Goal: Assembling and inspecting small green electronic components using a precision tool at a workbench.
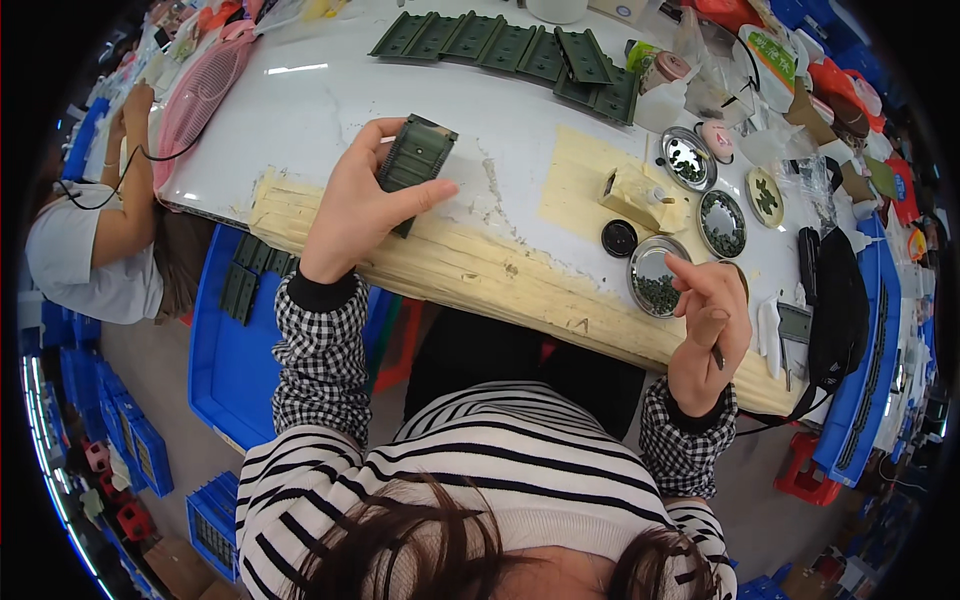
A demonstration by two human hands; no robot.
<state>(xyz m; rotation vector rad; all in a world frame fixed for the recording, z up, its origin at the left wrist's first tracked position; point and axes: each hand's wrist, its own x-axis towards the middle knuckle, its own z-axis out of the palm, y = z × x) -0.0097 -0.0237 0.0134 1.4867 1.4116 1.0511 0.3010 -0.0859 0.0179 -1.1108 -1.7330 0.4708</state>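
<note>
So my left hand [365, 205] has the ribbed green panel [415, 165] pinched, thumb on one side, long axis pointing mostly away from me, far end leaning right. Right hand [712, 320] is well apart from it, off to the right, so the left's the closer one. Right fingers are half curled beside a metal dish [651, 262] of green bits [657, 292]; can't tell what they're gripping, if anything.

The ribbed panel [420, 150] left of centre is dark green, like the strips [470, 42] at upper middle. Sleeve covers [320, 365] are black-and-white gingham; the sweater [530, 465], lower middle, is white with black stripes. Tray [232, 375] at left: bright blue.
</note>
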